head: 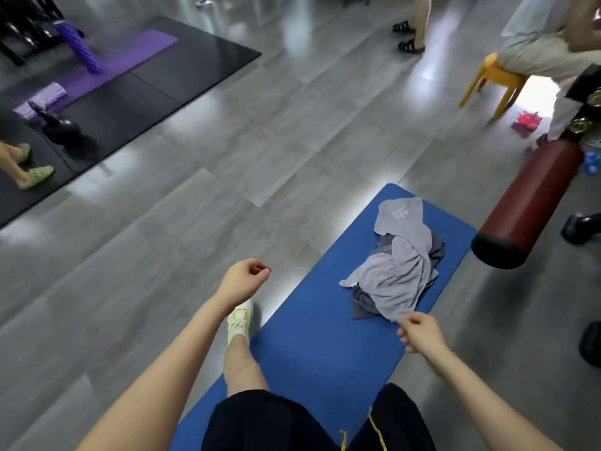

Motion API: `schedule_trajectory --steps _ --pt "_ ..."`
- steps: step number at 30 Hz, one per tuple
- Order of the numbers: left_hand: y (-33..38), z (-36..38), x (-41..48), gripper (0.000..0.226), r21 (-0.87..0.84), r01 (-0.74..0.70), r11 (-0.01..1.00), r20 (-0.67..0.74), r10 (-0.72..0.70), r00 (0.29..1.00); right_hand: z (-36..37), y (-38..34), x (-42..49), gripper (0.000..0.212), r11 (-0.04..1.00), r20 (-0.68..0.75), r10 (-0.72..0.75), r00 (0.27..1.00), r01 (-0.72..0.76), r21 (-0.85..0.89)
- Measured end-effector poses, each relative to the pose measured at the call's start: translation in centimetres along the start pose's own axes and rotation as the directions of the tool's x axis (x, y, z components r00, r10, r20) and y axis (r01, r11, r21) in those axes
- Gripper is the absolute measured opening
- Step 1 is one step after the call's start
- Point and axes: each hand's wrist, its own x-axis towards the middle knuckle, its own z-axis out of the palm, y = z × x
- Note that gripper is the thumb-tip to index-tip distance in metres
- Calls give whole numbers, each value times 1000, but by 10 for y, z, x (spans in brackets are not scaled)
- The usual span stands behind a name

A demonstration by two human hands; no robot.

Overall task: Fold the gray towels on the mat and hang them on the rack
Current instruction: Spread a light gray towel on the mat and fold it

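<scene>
A crumpled pile of gray towels lies on the far half of the blue mat (312, 340). A light gray towel (396, 275) is on top, and a darker gray towel (361, 304) shows beneath it. My right hand (422, 332) is at the pile's near corner, thumb and forefinger pinching the edge of the light gray towel, which still lies flat. My left hand (244, 283) hangs over the bare floor left of the mat, fingers loosely curled and holding nothing. No rack is in view.
A dark red punching bag (527, 203) lies beside the mat's far right corner. A yellow stool (494, 79) with a seated person stands behind it. Black mats, a purple mat (123, 63) and a kettlebell (60, 128) are at the far left. My left foot (240, 320) is at the mat's left edge.
</scene>
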Motion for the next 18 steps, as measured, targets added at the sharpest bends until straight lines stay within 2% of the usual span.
schedule_trajectory --steps 5,10,13,18 --pt "5 -58 149 11 125 -163 979 154 143 978 67 -60 69 21 994 -135 86 987 -76 75" --pt "22 -127 294 15 300 -358 884 326 257 910 155 -121 109 21 925 -272 284 919 -188 330" --pt "40 -159 348 17 345 -450 824 410 299 862 196 -159 112 19 875 -307 371 876 -219 432" --pt "69 -168 416 17 339 -571 748 550 336 765 241 -190 124 15 821 -330 481 813 -285 494"
